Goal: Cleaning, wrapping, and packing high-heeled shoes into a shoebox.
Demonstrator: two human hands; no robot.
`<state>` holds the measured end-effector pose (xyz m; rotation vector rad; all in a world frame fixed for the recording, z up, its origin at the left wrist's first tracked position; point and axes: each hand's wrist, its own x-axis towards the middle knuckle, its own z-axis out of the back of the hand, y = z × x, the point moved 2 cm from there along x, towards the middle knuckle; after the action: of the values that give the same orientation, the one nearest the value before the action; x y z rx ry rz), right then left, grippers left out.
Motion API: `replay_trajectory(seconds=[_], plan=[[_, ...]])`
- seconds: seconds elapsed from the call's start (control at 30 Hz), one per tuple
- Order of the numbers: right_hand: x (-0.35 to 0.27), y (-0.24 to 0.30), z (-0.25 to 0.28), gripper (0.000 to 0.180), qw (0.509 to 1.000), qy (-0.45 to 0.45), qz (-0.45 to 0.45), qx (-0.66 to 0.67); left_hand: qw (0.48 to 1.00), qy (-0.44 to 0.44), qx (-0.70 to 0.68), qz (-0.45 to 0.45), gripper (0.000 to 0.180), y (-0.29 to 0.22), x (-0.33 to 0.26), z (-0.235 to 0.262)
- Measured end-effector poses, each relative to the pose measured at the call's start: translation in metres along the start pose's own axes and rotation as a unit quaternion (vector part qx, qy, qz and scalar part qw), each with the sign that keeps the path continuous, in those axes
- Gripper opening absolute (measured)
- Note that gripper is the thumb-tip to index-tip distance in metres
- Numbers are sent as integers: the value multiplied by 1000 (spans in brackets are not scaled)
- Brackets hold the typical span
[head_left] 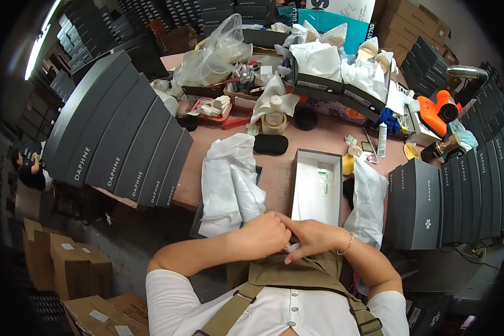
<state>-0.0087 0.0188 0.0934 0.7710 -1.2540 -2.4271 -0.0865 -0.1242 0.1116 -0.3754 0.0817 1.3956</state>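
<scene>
My left hand (261,235) and my right hand (315,236) meet close to my body, just past the table's near edge. Both have their fingers closed around a small shiny whitish thing (292,247), mostly hidden by the fingers, so I cannot tell its kind. Beyond my left hand, white tissue paper (224,179) spills out of a dark shoebox, with a whitish wrapped bundle (246,193) on it. Ahead of my right hand stands an open grey shoebox (302,210), white inside, holding small green-and-white packets (323,172). More white tissue paper (368,193) lies to its right.
Dark shoeboxes (103,123) stand stacked at the left, and others (417,207) at the right. Farther back are a tape roll (274,120), a black oval pad (271,144), an orange tool (431,116) and boxes with pale shoes (333,36). Brown cartons (75,263) sit on the floor.
</scene>
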Motion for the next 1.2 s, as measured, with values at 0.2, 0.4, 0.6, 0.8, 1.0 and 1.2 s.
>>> replay_trajectory(seconds=[0.2,0.4,0.6,0.8,1.0,1.2], plan=[[-49,-48,-27,79,926,-167,-8,339,920,-372,20,122,34,98,-5,44],[-63,-33,-21,72,899,-222,-10,379,899,-196,-199,338,34,287,16,-64],[-92,-29,-28,68,846,-248,56,468,910,-275,-240,196,18,173,-34,54],[-78,20,-11,81,831,-44,157,531,922,-313,80,215,15,96,-59,59],[-28,-1,-14,72,886,-212,113,397,932,-316,68,161,19,21,-61,50],[-46,-41,-65,72,695,-133,174,684,913,-341,40,218,34,38,-53,18]])
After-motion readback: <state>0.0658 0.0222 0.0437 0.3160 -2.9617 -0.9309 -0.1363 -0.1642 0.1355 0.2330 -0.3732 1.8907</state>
